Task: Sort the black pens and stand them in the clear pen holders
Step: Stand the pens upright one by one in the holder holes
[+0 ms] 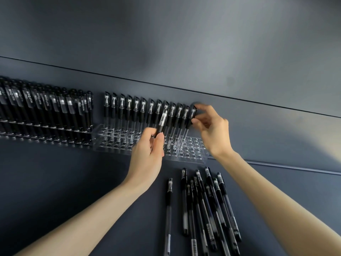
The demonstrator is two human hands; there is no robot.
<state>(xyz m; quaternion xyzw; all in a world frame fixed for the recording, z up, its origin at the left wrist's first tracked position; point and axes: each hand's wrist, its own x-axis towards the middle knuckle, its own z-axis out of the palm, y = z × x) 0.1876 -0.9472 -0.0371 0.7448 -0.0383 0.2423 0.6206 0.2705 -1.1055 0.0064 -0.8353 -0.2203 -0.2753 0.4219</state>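
A clear pen holder [118, 143] with rows of round holes stands mid-table, and a back row of black pens [136, 106] stands upright in it. My left hand [147, 154] grips one black pen [162, 122] upright in front of that row. My right hand [212, 128] pinches the cap of the rightmost standing pen [191, 115], whose tip is down in a second clear holder [191, 150] on the right. Several loose black pens [204, 206] lie on the table near my forearms.
A full holder of black pens [46, 109] stands at the far left. One single pen [168, 209] lies apart from the loose pile. The dark table meets a dark wall along a seam [239, 97] behind the holders.
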